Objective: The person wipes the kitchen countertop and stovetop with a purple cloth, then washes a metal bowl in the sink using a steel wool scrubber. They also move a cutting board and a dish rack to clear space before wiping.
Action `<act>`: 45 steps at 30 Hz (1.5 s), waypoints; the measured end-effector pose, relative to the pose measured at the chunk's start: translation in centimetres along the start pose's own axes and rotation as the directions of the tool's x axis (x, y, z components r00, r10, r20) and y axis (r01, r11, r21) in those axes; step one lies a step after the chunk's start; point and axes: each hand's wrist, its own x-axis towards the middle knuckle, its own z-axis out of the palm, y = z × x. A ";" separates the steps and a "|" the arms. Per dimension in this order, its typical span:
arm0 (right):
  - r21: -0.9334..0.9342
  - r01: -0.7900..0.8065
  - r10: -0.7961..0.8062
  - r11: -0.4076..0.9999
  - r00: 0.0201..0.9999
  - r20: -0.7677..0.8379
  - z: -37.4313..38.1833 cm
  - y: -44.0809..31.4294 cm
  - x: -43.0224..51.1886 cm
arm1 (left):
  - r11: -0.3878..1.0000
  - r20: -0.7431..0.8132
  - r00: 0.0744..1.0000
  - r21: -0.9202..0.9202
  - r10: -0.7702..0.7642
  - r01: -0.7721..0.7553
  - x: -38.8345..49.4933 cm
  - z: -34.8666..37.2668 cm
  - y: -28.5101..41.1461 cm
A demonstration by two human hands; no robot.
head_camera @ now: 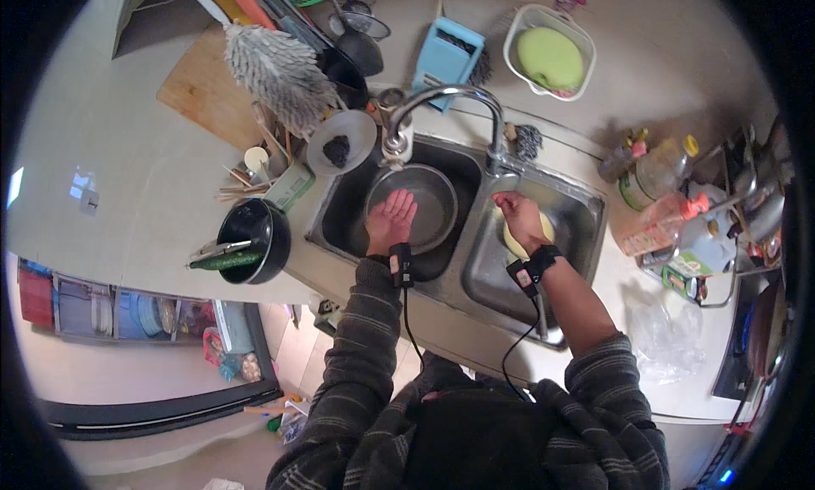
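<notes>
My left hand [391,219] is palm up with its fingers stretched out, and nothing lies on it. Under it, a round metal basin [433,219] sits in the left bowl of the double sink [468,264]. My right hand [519,216] hangs over the right bowl with its fingers curled in; their inner side is hidden. Below that hand is a round pale yellow object [546,229], partly covered by my wrist. The chrome gooseneck faucet [493,101] arches over the left bowl, its spout ending beyond my left fingertips.
Left of the sink stands a dark pot [277,241] holding a cucumber [226,261]. A white plate [356,127] with a dark scrubber sits at the back left corner. Several bottles [656,225] crowd a rack on the right, near a clear plastic bag [668,337].
</notes>
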 end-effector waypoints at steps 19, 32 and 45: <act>0.661 -0.378 0.152 0.648 0.915 0.373 12.9 -3.3 11.5 | 0.936 0.324 0.881 0.041 -0.344 0.350 11.5 1.3 -0.3; -0.275 0.069 -0.081 0.959 0.996 -0.031 22.1 1.7 11.7 | 0.793 0.216 0.946 0.518 0.242 -0.321 14.7 -5.6 -5.3; 0.628 -0.285 0.247 0.724 0.957 0.150 23.3 5.9 11.4 | -0.244 0.761 0.608 0.648 0.226 -0.721 10.4 -3.5 -1.1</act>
